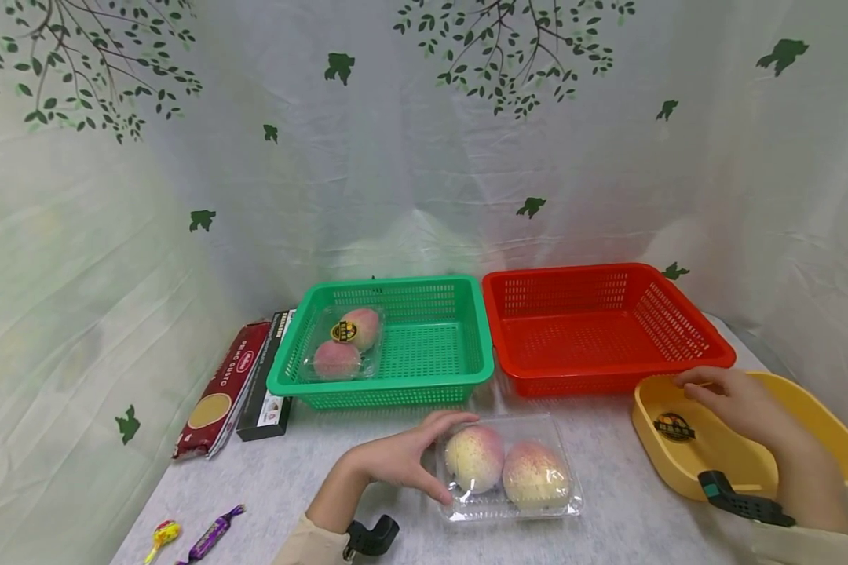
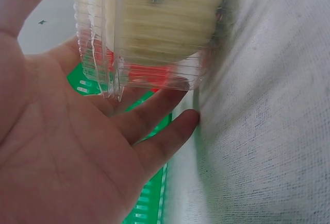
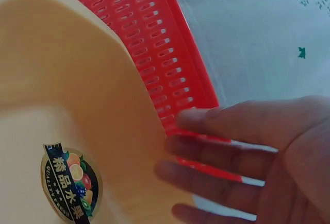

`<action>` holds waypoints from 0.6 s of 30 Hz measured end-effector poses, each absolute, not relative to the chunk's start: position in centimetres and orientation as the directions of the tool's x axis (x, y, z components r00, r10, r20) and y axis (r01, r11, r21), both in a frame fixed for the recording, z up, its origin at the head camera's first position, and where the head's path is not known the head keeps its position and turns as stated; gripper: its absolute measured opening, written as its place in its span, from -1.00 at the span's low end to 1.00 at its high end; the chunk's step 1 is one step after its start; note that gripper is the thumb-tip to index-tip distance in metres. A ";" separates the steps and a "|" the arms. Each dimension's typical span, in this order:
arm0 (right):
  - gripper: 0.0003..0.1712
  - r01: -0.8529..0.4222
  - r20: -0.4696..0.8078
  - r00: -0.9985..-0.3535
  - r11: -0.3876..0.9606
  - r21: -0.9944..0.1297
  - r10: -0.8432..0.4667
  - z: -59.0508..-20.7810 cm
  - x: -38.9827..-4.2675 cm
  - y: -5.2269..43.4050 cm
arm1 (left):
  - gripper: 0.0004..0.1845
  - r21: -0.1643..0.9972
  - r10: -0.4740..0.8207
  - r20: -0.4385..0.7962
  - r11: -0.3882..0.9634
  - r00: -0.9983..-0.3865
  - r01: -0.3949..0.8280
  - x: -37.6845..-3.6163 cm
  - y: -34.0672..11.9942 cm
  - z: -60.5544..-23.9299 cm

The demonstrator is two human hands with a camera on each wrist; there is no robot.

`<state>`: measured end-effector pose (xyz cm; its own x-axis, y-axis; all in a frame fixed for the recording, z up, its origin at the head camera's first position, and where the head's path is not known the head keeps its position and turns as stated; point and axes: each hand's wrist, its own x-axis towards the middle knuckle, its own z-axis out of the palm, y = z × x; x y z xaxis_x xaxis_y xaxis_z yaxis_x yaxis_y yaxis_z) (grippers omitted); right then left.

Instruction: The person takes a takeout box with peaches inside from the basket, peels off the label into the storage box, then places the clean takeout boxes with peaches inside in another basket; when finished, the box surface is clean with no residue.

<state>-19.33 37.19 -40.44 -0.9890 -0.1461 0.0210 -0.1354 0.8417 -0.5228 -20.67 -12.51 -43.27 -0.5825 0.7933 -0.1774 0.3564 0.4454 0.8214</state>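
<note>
Nearest you on the grey table (image 1: 311, 479), your left hand (image 1: 396, 459) cups the left end of a clear clamshell pack (image 1: 510, 471) holding two peaches, fingers curled over its top edge and thumb against its near side; the left wrist view shows the palm spread beside the pack's ribbed wall. To the right, your right hand (image 1: 735, 400) lies with relaxed, nearly straight fingers over the far rim of a yellow tray (image 1: 841, 439), holding nothing; a round fruit sticker (image 1: 674, 427) sits inside the tray. At the table's near left edge lie two wrapped candies (image 1: 194, 535). Farther back, a green basket (image 1: 424, 353) holds a second peach pack (image 1: 345, 345), with a red basket (image 1: 601, 329) just beside it on the right. Left of the green basket lie a spaghetti packet (image 1: 221, 388) and a dark box (image 1: 268, 384).
</note>
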 end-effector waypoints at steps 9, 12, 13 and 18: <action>-0.63 -0.103 0.150 -0.989 0.776 -0.623 -0.011 -39.4 -18.4 36.6 | 0.06 0.852 0.798 -0.172 0.415 -0.577 0.320 -20.9 -12.7 -43.5; -0.64 -0.094 0.214 -0.975 0.772 -0.629 0.055 -39.0 -18.6 36.7 | 0.03 0.860 0.799 -0.185 0.413 -0.573 0.298 -21.0 -12.8 -43.7; -0.64 -0.092 0.229 -0.971 0.774 -0.626 0.069 -38.8 -18.8 36.7 | 0.01 0.866 0.799 -0.189 0.410 -0.571 0.287 -21.0 -12.8 -43.7; -0.56 -0.112 0.248 -0.967 0.781 -0.615 0.057 -37.8 -20.5 37.4 | -0.07 0.898 0.800 -0.188 0.374 -0.569 0.230 -21.2 -13.0 -44.1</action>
<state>-20.48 37.45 -37.77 -0.9671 0.0567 0.2479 -0.1119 0.7805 -0.6150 -21.16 -12.99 -44.14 -0.5693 0.8004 -0.1876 0.2298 0.3740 0.8985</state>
